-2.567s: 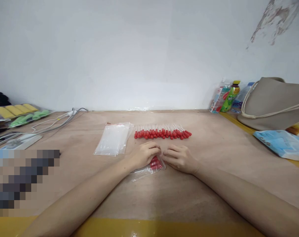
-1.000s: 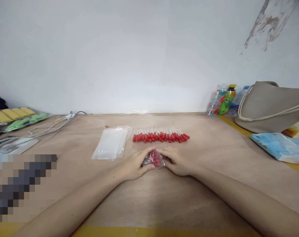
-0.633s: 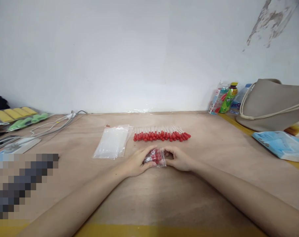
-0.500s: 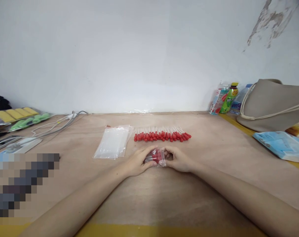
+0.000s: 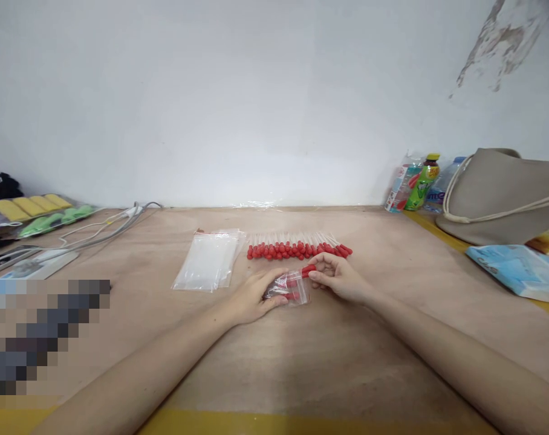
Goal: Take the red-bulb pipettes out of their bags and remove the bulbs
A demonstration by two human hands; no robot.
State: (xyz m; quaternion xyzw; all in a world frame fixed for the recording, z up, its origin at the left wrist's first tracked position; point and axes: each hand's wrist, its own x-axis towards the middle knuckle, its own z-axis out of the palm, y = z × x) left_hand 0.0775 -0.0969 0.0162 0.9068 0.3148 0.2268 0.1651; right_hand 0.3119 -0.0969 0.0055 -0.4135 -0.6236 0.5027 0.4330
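My left hand (image 5: 251, 297) is closed around a small clear zip bag (image 5: 303, 295), whose mouth points right. Red tips and thin shafts show through its plastic. At the bag's mouth, my right hand (image 5: 340, 278) pinches a red-tipped stick (image 5: 308, 270) by its red end; the rest of that stick runs into the bag. Just behind the hands, a row of red-tipped sticks (image 5: 297, 249) lies with pale shafts toward the wall. Flat clear zip bags (image 5: 206, 261) are stacked left of the row.
At the right stand a green bottle (image 5: 423, 184), other bottles and a beige drawstring bag (image 5: 505, 193), with a blue-white packet (image 5: 514, 272) in front. Cables (image 5: 120, 229), a power strip (image 5: 43, 264) and yellow and green packaged items (image 5: 34, 208) lie at the left. A wall closes the back.
My right hand has drawn back slightly to the right and up from the bag, with a red stick end now showing in its fingers. The left hand stays on the bag.
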